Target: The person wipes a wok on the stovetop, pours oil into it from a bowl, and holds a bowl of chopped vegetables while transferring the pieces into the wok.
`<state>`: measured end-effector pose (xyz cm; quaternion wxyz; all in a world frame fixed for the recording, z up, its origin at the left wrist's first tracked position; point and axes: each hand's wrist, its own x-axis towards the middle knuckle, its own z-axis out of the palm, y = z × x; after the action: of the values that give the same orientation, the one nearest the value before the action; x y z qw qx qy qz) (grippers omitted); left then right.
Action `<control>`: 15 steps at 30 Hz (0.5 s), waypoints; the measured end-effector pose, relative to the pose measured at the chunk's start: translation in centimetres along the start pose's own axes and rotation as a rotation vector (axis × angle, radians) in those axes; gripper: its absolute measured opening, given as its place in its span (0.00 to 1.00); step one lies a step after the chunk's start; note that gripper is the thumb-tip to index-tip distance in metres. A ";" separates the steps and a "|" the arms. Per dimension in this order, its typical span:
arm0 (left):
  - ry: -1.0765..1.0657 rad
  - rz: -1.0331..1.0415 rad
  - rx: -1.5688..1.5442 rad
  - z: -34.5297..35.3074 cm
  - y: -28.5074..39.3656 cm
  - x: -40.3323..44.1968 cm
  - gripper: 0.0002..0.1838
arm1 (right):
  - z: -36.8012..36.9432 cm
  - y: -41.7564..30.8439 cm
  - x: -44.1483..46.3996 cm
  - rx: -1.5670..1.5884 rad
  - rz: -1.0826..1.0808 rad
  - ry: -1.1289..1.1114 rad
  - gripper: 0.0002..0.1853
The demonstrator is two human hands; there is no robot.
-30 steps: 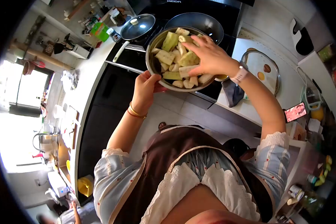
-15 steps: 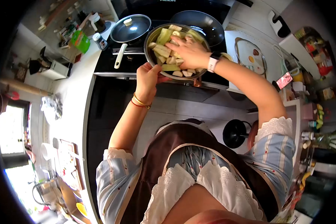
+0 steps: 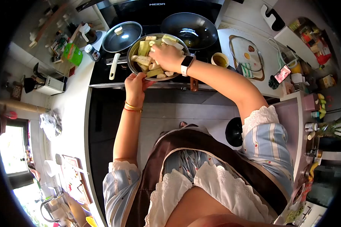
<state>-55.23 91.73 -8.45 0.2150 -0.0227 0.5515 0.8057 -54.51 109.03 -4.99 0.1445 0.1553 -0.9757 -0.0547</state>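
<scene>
A metal bowl full of cut, pale green and cream pieces that look like peeled eggplant sits at the front of the stove. My left hand pinches the bowl's near left rim between thumb and fingers. My right hand, with a watch on its wrist, reaches into the bowl from the right. Its fingers curl down around some of the pieces, and the fingertips are partly hidden among them.
Behind the bowl stand a lidded pan at left and a dark wok at right, its wooden handle jutting forward. A small cup of yellowish liquid and a glass lid lie to the right.
My right hand has gone from spread over the pieces to curled among them. The view has shifted, so the wok and the small cup show more fully.
</scene>
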 end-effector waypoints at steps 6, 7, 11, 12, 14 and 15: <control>0.031 0.011 0.000 2.0 -1.2 2.0 0.04 | -0.9 4.1 0.3 0.472 0.289 0.220 0.10; 0.042 0.002 -0.008 2.3 -1.4 2.3 0.04 | -1.4 5.2 0.3 0.549 0.340 0.266 0.11; 0.078 0.027 -0.017 3.3 -1.3 1.5 0.03 | 0.0 13.1 0.8 0.765 0.467 0.292 0.13; 0.080 0.035 0.000 3.0 -1.5 1.2 0.04 | 0.2 15.1 0.4 0.777 0.615 0.114 0.12; 0.124 0.038 0.061 2.3 -1.2 -0.4 0.06 | 3.7 19.0 -0.6 0.453 0.568 -0.089 0.16; 0.116 0.060 0.021 2.3 -0.9 -1.8 0.07 | 6.3 21.0 -0.2 0.319 0.572 -0.359 0.18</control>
<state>-52.85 93.50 -7.83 0.1585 -0.0507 0.5721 0.8031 -62.23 129.34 -7.91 -0.0453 -0.1151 -0.9857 0.1142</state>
